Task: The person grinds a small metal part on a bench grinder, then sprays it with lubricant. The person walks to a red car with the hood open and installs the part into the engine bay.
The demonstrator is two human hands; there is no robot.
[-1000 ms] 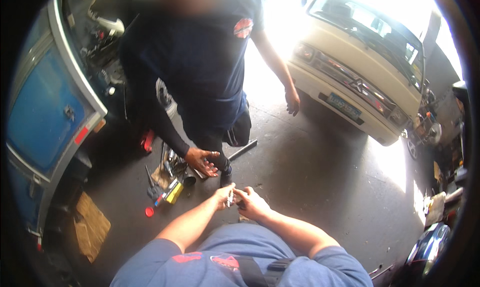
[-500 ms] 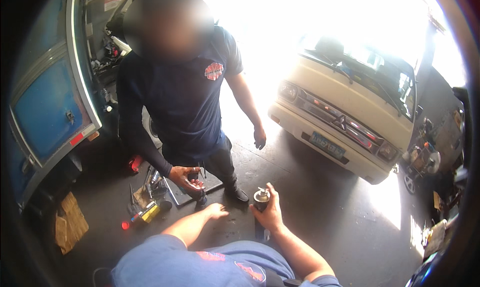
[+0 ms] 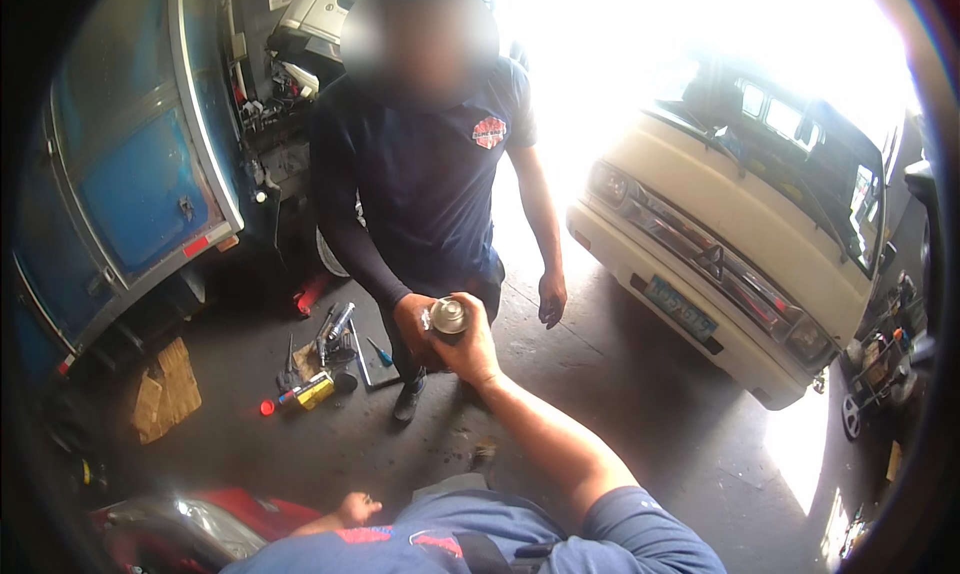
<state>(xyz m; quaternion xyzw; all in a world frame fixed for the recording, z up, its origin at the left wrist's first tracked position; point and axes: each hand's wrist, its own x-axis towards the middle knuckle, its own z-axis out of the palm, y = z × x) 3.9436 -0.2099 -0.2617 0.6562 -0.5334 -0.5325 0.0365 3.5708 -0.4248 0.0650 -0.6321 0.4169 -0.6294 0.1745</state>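
Metallic and cylindrical, a small silver-grey engine part [image 3: 448, 316] sits in the right hand [image 3: 468, 346], which is raised at arm's length and clenched around the part's lower body, leaving the round top face exposed. Just beside that hand, on its left, a co-worker's hand [image 3: 412, 326] in a long dark sleeve touches or nearly touches the same part; which of the two cannot be told. The co-worker wears a dark navy short-sleeved shirt [image 3: 430, 174] and stands directly beyond the right hand.

The left hand [image 3: 355, 509] lies low, close to the person's own blue shirt [image 3: 470, 544], with the fingers loosely curled and nothing visible in its grasp; whether it is fully released cannot be told.

Beyond the left hand, scattered hand tools [image 3: 320, 359] lie on the grey concrete floor [image 3: 620, 404]. Well to the right of the right hand stands a cream-coloured van [image 3: 730, 244].
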